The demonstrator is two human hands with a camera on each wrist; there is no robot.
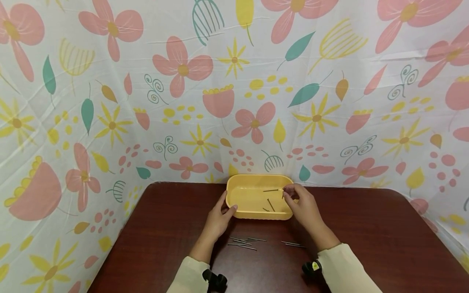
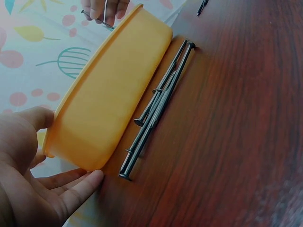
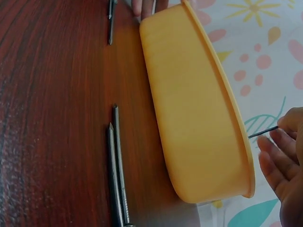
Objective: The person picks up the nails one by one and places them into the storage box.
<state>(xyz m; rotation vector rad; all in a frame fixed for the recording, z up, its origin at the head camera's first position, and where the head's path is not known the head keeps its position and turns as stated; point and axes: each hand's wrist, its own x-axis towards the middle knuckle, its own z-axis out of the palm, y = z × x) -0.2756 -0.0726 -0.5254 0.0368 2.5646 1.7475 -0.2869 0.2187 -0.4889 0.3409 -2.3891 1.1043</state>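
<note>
A yellow plastic bin (image 1: 256,216) stands at the back of the table with several nails (image 1: 271,204) lying inside. My left hand (image 1: 218,219) grips its left end, the thumb over the rim; in the left wrist view the fingers (image 2: 87,187) reach down to the bin's lower edge. Over the right end of the bin, my right hand (image 1: 303,204) pinches a nail (image 3: 263,132) between thumb and fingertips. The right wrist view shows that nail's lower part passing behind the rim.
Several nails (image 2: 158,109) lie in a loose bunch on the dark wooden table (image 1: 165,244), in front of the bin. A smaller group of nails (image 1: 292,244) lies to their right. A flower-patterned cloth (image 1: 234,134) hangs right behind the table.
</note>
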